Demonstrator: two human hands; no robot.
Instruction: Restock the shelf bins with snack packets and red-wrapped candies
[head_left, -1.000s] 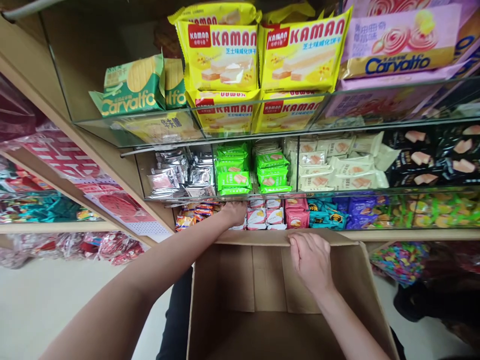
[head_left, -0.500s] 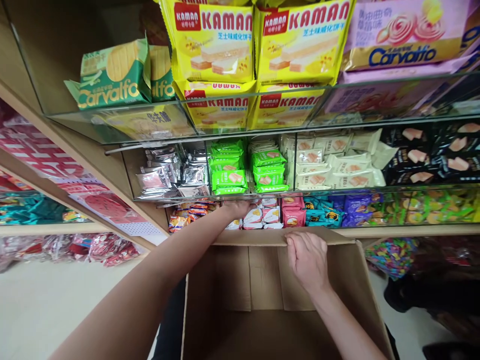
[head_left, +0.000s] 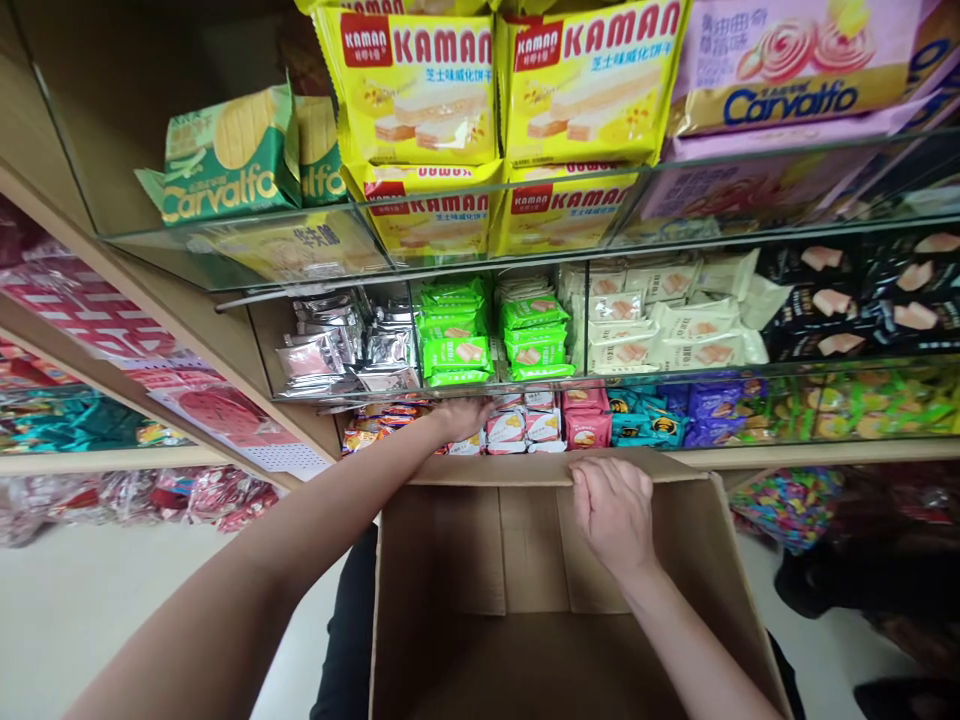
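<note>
My right hand (head_left: 616,512) is closed over the far edge of an open cardboard box (head_left: 536,550). The part of the box's inside that shows holds nothing. My left arm stretches past the box's left side, and my left hand (head_left: 459,418) reaches into the lowest snack shelf, under the glass. It is at the white-and-red snack packets (head_left: 505,430), with orange packets (head_left: 382,420) to its left. The fingers are mostly hidden by the shelf edge and packets, so I cannot see whether they grip anything. Pink packets (head_left: 586,418) lie farther right.
Above are glass-fronted shelves with green packets (head_left: 456,352), silver packets (head_left: 313,352), cream packets (head_left: 690,335) and yellow wafer packs (head_left: 420,95). A wooden divider (head_left: 187,290) slopes along the left. Dark shoes (head_left: 802,582) show on the floor at right.
My left hand has shifted slightly left along the lowest shelf. My right hand keeps its hold on the box edge. The whole view has moved a little.
</note>
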